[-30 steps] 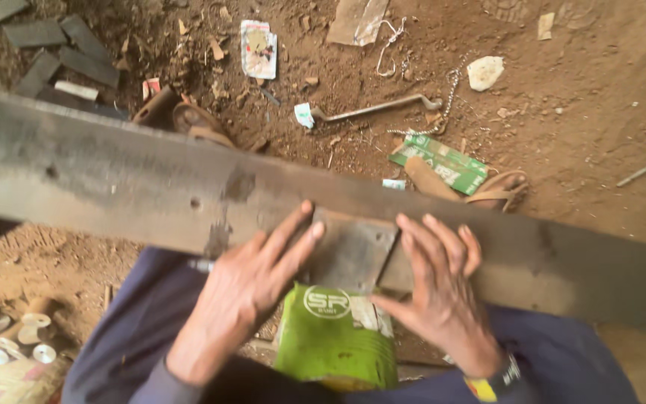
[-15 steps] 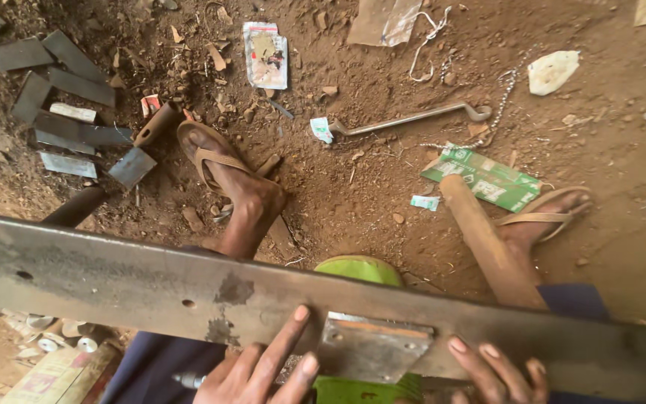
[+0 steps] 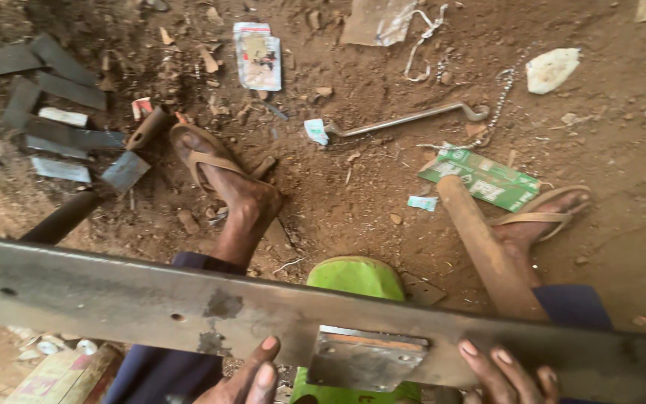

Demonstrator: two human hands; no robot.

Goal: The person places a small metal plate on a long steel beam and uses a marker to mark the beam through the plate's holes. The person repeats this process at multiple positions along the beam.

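Note:
A long dark steel bar (image 3: 114,299) runs across the lower part of the head view, over my knees. A small grey metal plate (image 3: 364,359) with bolt holes lies against its lower edge. My left hand (image 3: 252,378) rests fingers-up on the bar just left of the plate. My right hand (image 3: 506,374) touches the bar just right of the plate with fingers spread. Both hands are mostly cut off by the frame's bottom edge. A green can (image 3: 357,280) sits under the bar between my legs.
My sandalled feet (image 3: 222,176) stand on brown dirt. A rusty pipe (image 3: 484,251) leans by the right foot (image 3: 543,217). A bent metal rod (image 3: 409,120), a green carton (image 3: 484,179), paper scraps and several flat metal strips (image 3: 54,112) lie on the ground.
The view has tilted forward, so the bar and both hands have slid to the bottom edge. My feet and the littered ground have come into sight. The hands stay on the bar beside the plate.

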